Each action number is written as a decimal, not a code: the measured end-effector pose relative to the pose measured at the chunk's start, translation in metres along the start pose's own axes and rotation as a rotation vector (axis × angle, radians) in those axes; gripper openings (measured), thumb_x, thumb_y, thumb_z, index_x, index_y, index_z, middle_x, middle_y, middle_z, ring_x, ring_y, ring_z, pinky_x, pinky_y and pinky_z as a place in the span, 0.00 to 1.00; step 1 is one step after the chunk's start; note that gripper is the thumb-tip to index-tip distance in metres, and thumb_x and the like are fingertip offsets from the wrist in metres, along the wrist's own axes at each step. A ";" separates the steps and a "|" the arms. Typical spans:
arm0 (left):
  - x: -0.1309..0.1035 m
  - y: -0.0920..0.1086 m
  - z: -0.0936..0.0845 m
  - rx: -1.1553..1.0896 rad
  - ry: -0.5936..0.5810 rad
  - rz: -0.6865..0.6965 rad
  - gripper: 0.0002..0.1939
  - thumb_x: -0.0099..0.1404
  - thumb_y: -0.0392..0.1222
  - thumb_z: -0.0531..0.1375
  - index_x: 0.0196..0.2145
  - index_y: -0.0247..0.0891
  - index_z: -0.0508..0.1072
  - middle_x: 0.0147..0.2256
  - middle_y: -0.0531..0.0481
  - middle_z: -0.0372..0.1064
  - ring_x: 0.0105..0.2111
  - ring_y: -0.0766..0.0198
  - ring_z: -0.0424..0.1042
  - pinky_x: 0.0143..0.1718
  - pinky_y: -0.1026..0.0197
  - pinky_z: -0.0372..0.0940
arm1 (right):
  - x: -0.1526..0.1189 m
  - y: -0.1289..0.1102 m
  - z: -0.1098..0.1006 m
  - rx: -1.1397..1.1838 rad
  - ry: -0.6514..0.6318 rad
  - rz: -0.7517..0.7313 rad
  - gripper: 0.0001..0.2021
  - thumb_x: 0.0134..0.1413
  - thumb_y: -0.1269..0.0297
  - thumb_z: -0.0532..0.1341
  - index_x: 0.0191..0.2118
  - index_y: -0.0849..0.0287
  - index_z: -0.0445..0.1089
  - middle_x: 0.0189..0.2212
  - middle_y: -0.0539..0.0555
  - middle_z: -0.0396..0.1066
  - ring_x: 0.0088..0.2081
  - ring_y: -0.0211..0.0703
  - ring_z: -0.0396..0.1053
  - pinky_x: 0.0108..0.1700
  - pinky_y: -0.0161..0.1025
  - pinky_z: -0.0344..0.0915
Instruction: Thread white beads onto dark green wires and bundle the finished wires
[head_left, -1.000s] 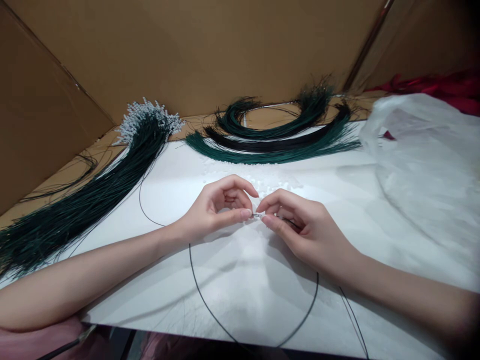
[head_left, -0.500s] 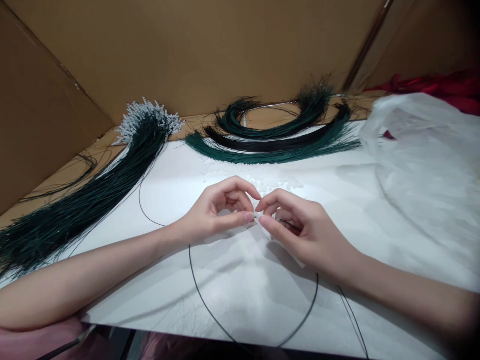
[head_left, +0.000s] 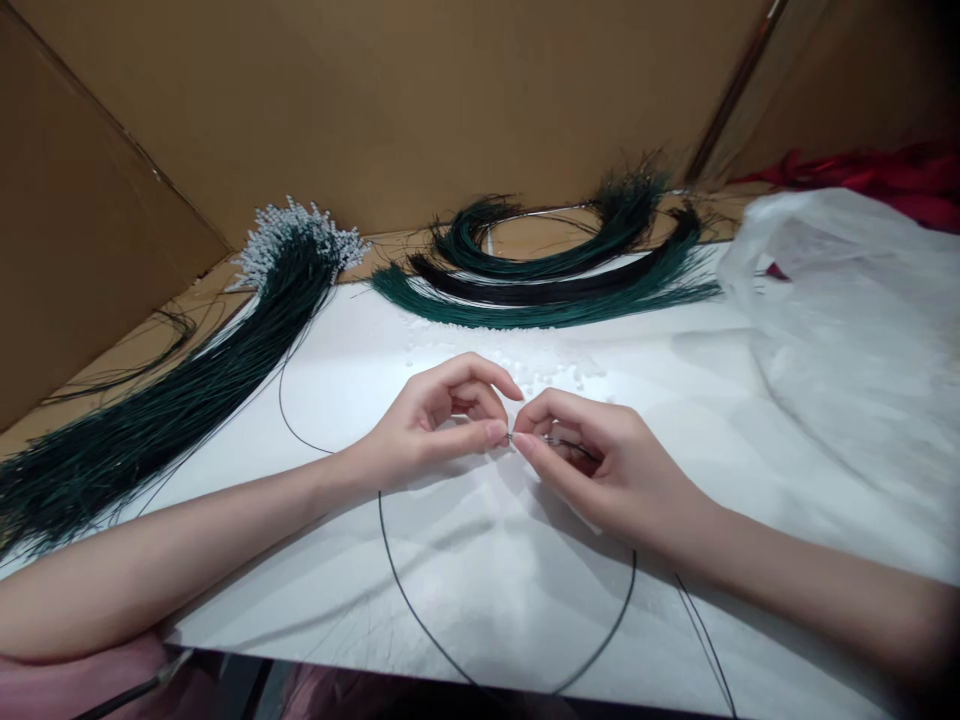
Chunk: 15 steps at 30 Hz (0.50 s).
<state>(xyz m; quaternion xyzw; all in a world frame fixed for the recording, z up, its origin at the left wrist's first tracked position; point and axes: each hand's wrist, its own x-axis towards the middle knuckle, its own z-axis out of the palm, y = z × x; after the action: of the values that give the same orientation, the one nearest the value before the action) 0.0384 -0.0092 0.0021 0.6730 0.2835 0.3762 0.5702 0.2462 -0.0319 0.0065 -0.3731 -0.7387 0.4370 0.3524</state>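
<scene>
My left hand (head_left: pixel 450 415) and my right hand (head_left: pixel 592 450) meet over the middle of the white board, fingertips almost touching. Between thumb and fingers, my left hand pinches one part of a thin dark cord (head_left: pixel 386 555). My right hand pinches the same cord close beside it, at a tiny fitting too small to make out. A small clear piece (head_left: pixel 553 438) sits on the cord under my right fingers. Below both hands the cord hangs in a wide loop that passes the board's front edge. Small white beads (head_left: pixel 540 375) lie scattered just behind my fingers.
A thick bundle of dark green cords (head_left: pixel 202 380) with white-beaded ends (head_left: pixel 292 240) lies at left. Curved bundles of green and black cord (head_left: pixel 547 290) rest at the back. On the right are a clear plastic bag (head_left: pixel 847 330) and red fabric (head_left: pixel 900 180). Cardboard walls (head_left: pixel 420 100) surround the board.
My right fingertips have shifted slightly down and left, pinching the cord nearer my left thumb. The clear piece beneath my right fingers shows more. My left hand has hardly moved.
</scene>
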 end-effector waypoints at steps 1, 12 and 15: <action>0.001 0.000 0.000 -0.039 -0.003 -0.014 0.11 0.66 0.37 0.63 0.46 0.37 0.70 0.31 0.51 0.72 0.31 0.69 0.71 0.36 0.67 0.66 | 0.000 0.000 0.000 0.022 0.002 0.000 0.05 0.61 0.68 0.58 0.32 0.61 0.66 0.18 0.42 0.52 0.18 0.29 0.48 0.21 0.33 0.47; 0.002 0.010 0.005 0.161 -0.091 -0.082 0.16 0.73 0.46 0.53 0.31 0.33 0.69 0.29 0.51 0.66 0.31 0.69 0.64 0.36 0.64 0.59 | -0.002 -0.004 0.002 0.162 0.039 0.058 0.06 0.63 0.65 0.59 0.35 0.61 0.67 0.26 0.48 0.68 0.20 0.29 0.55 0.20 0.32 0.49; 0.001 0.010 0.005 0.210 -0.112 -0.065 0.17 0.74 0.47 0.52 0.30 0.34 0.67 0.29 0.52 0.64 0.31 0.69 0.63 0.35 0.64 0.58 | -0.003 -0.004 0.003 0.155 0.044 0.057 0.06 0.63 0.65 0.58 0.35 0.60 0.67 0.26 0.48 0.68 0.19 0.28 0.55 0.20 0.32 0.49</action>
<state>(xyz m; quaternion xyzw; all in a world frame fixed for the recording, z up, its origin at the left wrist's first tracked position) 0.0431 -0.0130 0.0121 0.7394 0.3106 0.2877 0.5235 0.2440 -0.0368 0.0086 -0.3752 -0.6836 0.4946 0.3837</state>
